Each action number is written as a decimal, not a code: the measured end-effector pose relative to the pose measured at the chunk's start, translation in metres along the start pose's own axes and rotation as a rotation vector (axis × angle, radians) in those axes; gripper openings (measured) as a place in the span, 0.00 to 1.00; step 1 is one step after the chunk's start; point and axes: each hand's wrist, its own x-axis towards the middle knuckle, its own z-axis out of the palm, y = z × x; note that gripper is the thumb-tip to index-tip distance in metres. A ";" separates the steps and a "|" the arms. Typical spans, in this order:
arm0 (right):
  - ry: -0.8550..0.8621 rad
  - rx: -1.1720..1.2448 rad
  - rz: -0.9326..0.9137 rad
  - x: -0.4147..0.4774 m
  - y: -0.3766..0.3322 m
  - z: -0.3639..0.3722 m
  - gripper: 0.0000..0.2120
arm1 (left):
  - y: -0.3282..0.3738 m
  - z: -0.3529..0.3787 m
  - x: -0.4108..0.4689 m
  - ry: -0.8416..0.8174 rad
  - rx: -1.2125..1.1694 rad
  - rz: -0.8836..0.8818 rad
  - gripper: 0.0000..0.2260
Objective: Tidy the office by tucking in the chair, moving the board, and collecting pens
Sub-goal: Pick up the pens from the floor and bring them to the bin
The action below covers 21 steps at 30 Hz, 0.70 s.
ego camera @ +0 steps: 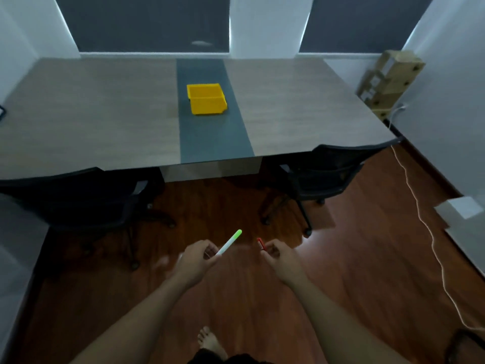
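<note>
You stood short of the table (pixel 91 114) with a pen in each hand, both pens in the air above the wooden floor. Your left hand (pixel 199 261) pinched the green-capped pen (pixel 229 243) by its lower end, the capped end pointing up toward the table. Your right hand (pixel 278 256) was curled round the red pen (pixel 261 243), with only its tip showing above the grip. Both were well apart from the yellow bin (pixel 206 99), which sat on the grey strip down the middle of the table.

The pens looked light, stiff and smooth. A pinch at mid-barrel would likely have carried them more surely than a hold at one end, where a slick plastic barrel can pivot. They seemed sturdy enough to be dropped into the bin, a rigid open-topped tray by the look of it.

No brand or writing could be read on the pens or the bin. The cardboard boxes (pixel 388 82) stacked by the right wall bore pale patches, perhaps labels, too blurred to read.
</note>
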 end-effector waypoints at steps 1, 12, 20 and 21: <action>0.002 0.007 -0.019 0.013 -0.010 0.002 0.06 | -0.003 -0.011 0.010 0.007 -0.001 0.004 0.04; -0.016 0.052 -0.090 0.136 -0.088 0.008 0.09 | -0.023 -0.103 0.119 0.085 -0.038 -0.015 0.04; -0.019 0.071 -0.113 0.259 -0.133 -0.003 0.06 | -0.018 -0.153 0.226 0.156 -0.056 -0.012 0.04; -0.019 0.067 -0.125 0.277 -0.139 -0.007 0.06 | -0.017 -0.159 0.241 0.172 -0.069 -0.019 0.04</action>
